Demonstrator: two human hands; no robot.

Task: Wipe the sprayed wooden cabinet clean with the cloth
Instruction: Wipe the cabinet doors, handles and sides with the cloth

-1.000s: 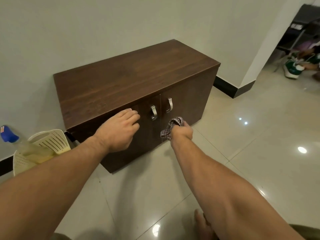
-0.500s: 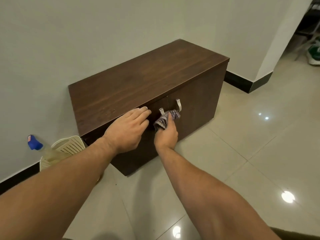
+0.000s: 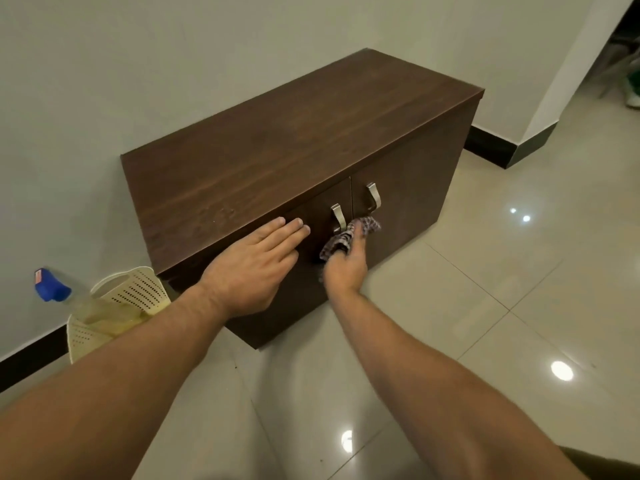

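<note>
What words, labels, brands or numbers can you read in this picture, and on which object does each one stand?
Nothing here can be read.
The sticker on the blue head of the spray bottle: red and white, too small and blurred to read.
The wooden cabinet, checked cloth and perforated plastic basket: no text visible.

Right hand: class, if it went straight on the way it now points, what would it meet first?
Probably the cabinet front. The right hand grips the cloth close against it, just below the two handles, pointing at the gap between them, so wood comes first, though depth is unclear.
</note>
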